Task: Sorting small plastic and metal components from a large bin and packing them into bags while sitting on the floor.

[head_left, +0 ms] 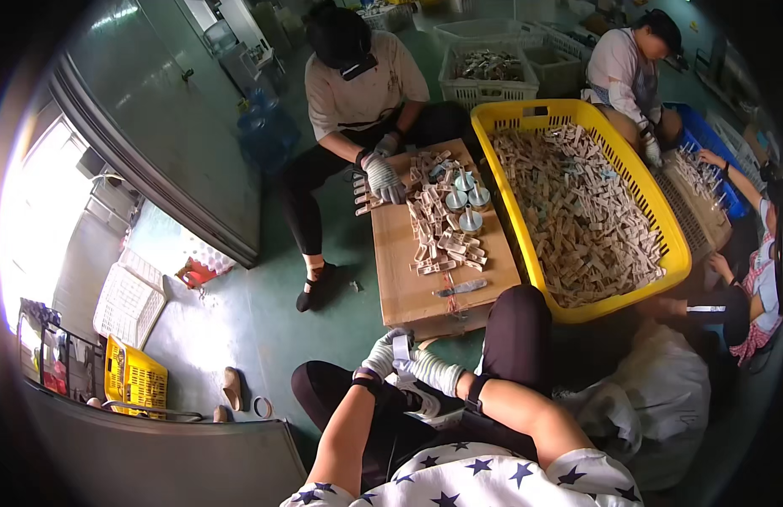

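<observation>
My left hand (379, 355) and my right hand (434, 372), both in striped white work gloves, meet over my lap. Between them is a flat, pale grey strip (401, 347). The fingers of both hands are closed on it, though part of it is hidden. Just beyond them stands a cardboard box (400, 287) used as a table. It bears a heap of small tan clip-like pieces (427, 221) and several round metal pots with posts (471, 221). A dark, flat blade-like piece (461, 288) lies near the box's front edge, by some red string.
A large yellow crate (539, 275) full of similar pieces stands right of the box. Across from me a gloved person (366, 93) works at the box; others sit at the right by a blue crate (733, 203). A white sack (662, 397) slumps at my right.
</observation>
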`<action>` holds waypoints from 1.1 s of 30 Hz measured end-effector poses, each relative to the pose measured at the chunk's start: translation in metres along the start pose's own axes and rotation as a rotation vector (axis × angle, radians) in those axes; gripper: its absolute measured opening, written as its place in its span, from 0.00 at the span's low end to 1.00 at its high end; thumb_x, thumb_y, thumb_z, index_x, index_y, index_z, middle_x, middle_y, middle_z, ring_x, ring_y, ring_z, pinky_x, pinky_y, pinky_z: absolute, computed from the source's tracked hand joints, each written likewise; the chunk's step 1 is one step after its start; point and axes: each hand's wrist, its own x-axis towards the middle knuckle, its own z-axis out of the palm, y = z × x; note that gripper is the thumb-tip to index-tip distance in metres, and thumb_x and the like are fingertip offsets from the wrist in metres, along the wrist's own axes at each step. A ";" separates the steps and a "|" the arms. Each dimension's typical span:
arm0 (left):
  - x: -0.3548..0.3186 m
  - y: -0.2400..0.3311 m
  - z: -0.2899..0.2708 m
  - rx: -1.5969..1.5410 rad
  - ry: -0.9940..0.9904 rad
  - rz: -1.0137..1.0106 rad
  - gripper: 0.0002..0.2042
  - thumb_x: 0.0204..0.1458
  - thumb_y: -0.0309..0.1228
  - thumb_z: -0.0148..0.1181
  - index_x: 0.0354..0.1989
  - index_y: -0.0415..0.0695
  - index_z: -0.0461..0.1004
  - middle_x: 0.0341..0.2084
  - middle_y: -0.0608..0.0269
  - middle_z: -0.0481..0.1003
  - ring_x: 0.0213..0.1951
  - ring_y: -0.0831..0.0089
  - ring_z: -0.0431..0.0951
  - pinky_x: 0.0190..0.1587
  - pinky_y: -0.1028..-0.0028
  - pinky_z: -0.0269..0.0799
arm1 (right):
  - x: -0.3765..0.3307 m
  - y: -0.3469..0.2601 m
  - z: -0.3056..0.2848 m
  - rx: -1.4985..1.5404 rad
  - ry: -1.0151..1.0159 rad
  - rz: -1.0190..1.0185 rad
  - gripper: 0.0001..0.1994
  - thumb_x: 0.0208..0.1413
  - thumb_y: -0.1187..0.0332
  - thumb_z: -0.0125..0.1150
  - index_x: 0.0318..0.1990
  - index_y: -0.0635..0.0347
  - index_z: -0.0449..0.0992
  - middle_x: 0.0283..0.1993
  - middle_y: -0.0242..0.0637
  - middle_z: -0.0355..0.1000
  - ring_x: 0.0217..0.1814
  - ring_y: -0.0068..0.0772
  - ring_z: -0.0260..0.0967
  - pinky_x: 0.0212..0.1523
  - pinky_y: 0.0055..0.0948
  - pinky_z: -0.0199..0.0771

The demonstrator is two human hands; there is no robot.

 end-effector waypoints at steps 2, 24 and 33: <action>0.004 -0.006 -0.005 -0.269 0.028 -0.070 0.09 0.52 0.24 0.55 0.41 0.33 0.74 0.32 0.53 0.77 0.32 0.63 0.77 0.38 0.68 0.75 | -0.012 -0.029 0.011 -0.105 0.059 0.048 0.15 0.59 0.67 0.57 0.52 0.58 0.71 0.42 0.27 0.72 0.42 0.19 0.64 0.47 0.20 0.68; -0.010 0.004 0.017 -0.101 0.065 0.036 0.07 0.51 0.20 0.54 0.37 0.37 0.77 0.33 0.55 0.78 0.33 0.66 0.78 0.39 0.70 0.76 | -0.040 -0.102 0.024 -0.167 0.032 0.206 0.09 0.61 0.66 0.53 0.45 0.59 0.74 0.36 0.27 0.72 0.37 0.18 0.65 0.41 0.22 0.68; -0.005 0.002 0.018 -0.205 0.062 -0.007 0.07 0.52 0.19 0.54 0.38 0.37 0.77 0.33 0.56 0.78 0.31 0.68 0.78 0.37 0.71 0.77 | -0.034 -0.087 0.018 0.033 0.034 0.234 0.10 0.62 0.65 0.53 0.45 0.60 0.74 0.37 0.29 0.73 0.37 0.21 0.67 0.42 0.23 0.68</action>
